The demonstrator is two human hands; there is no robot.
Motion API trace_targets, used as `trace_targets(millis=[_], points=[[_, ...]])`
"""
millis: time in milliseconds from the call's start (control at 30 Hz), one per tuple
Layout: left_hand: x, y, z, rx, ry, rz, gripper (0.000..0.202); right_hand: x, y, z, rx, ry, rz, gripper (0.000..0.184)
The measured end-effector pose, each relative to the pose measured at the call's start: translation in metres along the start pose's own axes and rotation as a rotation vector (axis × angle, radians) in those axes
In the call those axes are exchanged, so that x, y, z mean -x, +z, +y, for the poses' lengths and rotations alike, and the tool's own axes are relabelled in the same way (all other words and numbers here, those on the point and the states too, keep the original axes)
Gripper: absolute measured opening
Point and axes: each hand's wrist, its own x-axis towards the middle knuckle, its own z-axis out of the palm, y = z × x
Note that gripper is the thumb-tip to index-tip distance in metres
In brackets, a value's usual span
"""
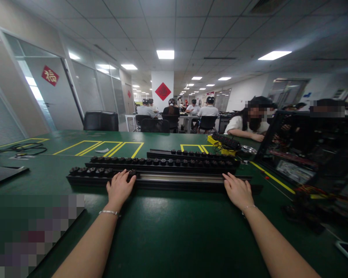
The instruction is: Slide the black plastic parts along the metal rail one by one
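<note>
We touch the near rail [174, 186].
Our left hand [120, 189] meets its knobs [100, 172], our right hand [238, 189] the strip [179, 178]; whether either grips, we cannot tell.

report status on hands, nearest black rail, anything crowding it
Left hand at round black parts; right hand near right end of nearest black rail. Rail lying on green table. Second rail close behind.

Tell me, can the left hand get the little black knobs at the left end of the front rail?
Probably yes: the left hand is at the front rail, close beside the black knobs, with nothing seen between them.
</note>
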Motion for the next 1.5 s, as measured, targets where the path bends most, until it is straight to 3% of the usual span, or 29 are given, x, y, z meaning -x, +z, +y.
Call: trace_targets(millis=[1000, 1233, 1500], points=[[0.0037, -0.0045, 0.0047, -0.096, 0.047, -0.048, 0.050, 0.0001, -0.0005, -0.0010, 0.007, -0.003, 0.004, 0.055], [0.0042, 0.0031, 0.0017, -0.161, 0.225, 0.004, 0.050, -0.0005, 0.0007, 0.0000, -0.005, -0.005, 0.004, 0.055], [0.0023, 0.0029, -0.0008, -0.164, 0.274, 0.002, 0.047, -0.0013, 0.0021, 0.0010, -0.010, -0.008, 0.012, 0.054]])
